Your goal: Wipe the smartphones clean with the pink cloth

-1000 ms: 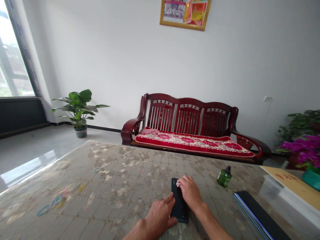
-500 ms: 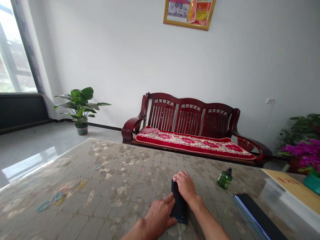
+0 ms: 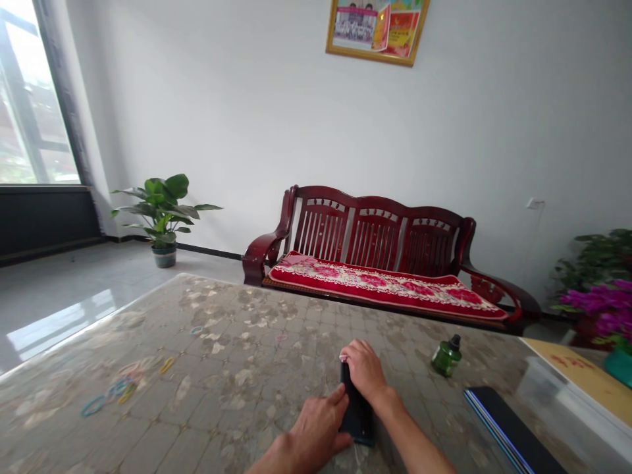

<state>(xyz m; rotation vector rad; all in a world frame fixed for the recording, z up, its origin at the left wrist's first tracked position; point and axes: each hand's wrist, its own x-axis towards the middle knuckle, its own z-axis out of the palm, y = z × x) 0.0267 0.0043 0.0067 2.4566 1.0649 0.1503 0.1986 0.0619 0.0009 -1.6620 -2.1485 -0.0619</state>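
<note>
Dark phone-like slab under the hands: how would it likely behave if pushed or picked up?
The dark slab is probably stiff, given its straight edges and flat shape. Pushed, it would likely slide rather than roll or tip, since it lies broad side down on the table. Its smooth-looking surface might feel slippery.

A plain pale wall (image 3: pixel 237 125) rises beyond the far edge of the tabletop (image 3: pixel 232 309), whose covering is grey-brown with a floral and lattice pattern. Against the wall stands a dark red wooden bench (image 3: pixel 376 227) with a slatted back and curved arms; a red floral seat cover (image 3: pixel 380 280) lies along it. A gilt picture frame (image 3: pixel 369 58) hangs above, cut off at the top. Past the far left corner, a potted plant (image 3: pixel 165 214) stands on the glossy grey floor (image 3: pixel 113 289) beside black skirting (image 3: pixel 217 251). Daylight enters through a window (image 3: pixel 37 112) and reflects off the floor beyond the left edge. A wall socket (image 3: pixel 534 203) sits beyond the far right corner.
</note>
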